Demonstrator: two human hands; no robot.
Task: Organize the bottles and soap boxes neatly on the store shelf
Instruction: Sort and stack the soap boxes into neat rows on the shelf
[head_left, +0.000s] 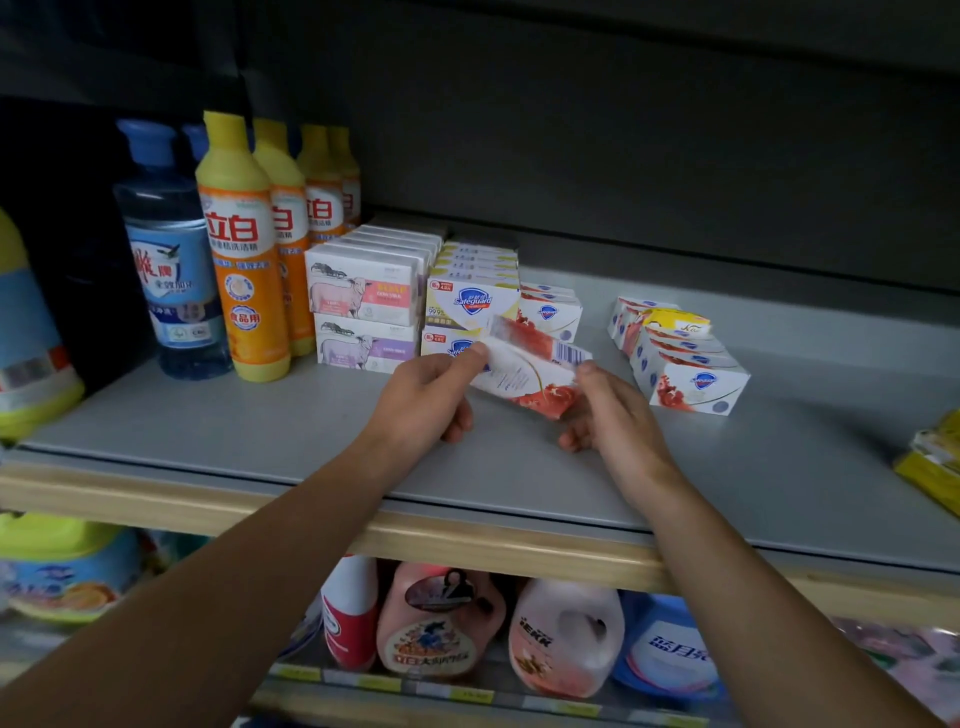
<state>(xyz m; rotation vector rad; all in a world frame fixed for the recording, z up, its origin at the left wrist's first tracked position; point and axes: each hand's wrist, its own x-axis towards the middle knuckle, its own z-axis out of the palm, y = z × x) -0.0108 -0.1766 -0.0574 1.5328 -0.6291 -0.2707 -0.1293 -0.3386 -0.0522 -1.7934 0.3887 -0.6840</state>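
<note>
Nearest us, our left hand (428, 402) and right hand (613, 410) pinch opposite ends of a tilted red-and-white Safeguard soap box (530, 371) (barcode up) above the grey shelf (260, 431), with stacked soap boxes (470, 299) at twelve o'clock and yellow detergent bottles (244, 249) at ten.

Shelf (260, 431) top: smooth matt grey sheet, front edge light wood. Soap boxes (691, 384): printed card, slight sheen. Yellow bottles (244, 249): glossy plastic. Blue bottle (166, 249): clear plastic, paper-like label. Back panel (623, 145): matt dark.
</note>
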